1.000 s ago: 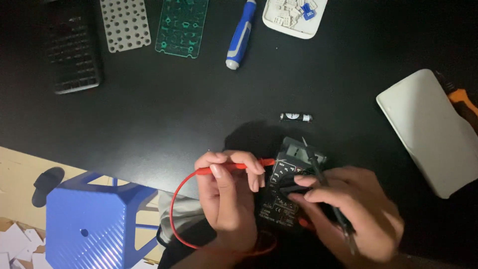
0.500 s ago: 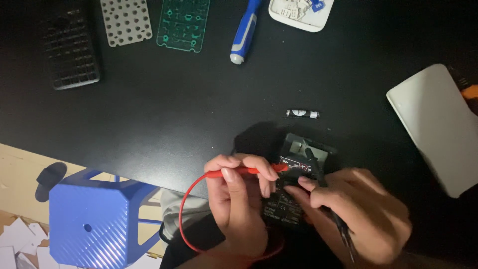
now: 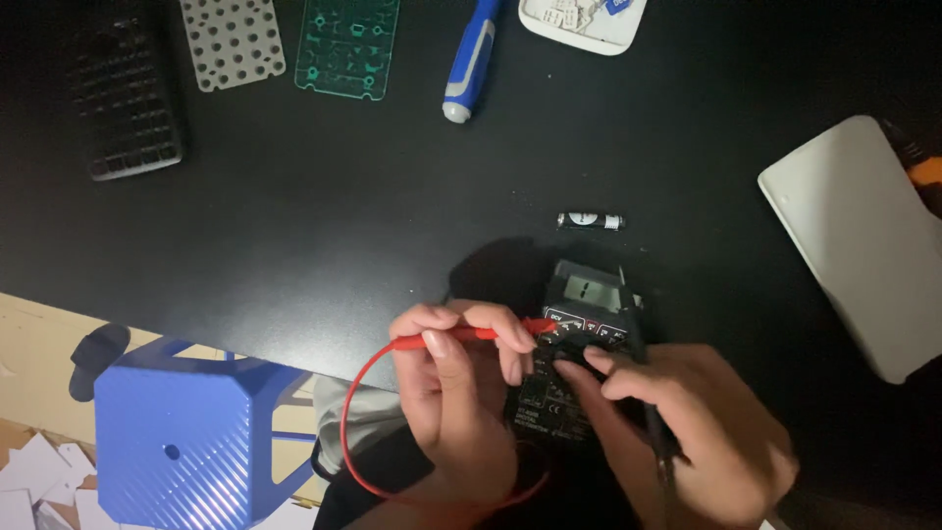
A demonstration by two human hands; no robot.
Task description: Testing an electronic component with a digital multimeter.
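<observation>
Your left hand (image 3: 453,393) is closed around the red test probe (image 3: 471,336), fingers curled over its shaft, with the tip pointing right at the black multimeter (image 3: 574,358) and the red lead (image 3: 358,432) looping below your wrist. Your right hand (image 3: 687,437) rests on the lower part of the multimeter, fingertips on its dial, a black probe lead under the palm; how firmly it grips cannot be told. The multimeter lies on the black table (image 3: 343,216), near its front edge, with a small battery (image 3: 590,221) just beyond it and a blue-handled screwdriver (image 3: 469,61) well apart.

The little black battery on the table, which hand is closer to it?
The right hand. It rests on the black multimeter, just below the small black battery. The left hand, pinching the red probe, sits further down and to the left.
</observation>
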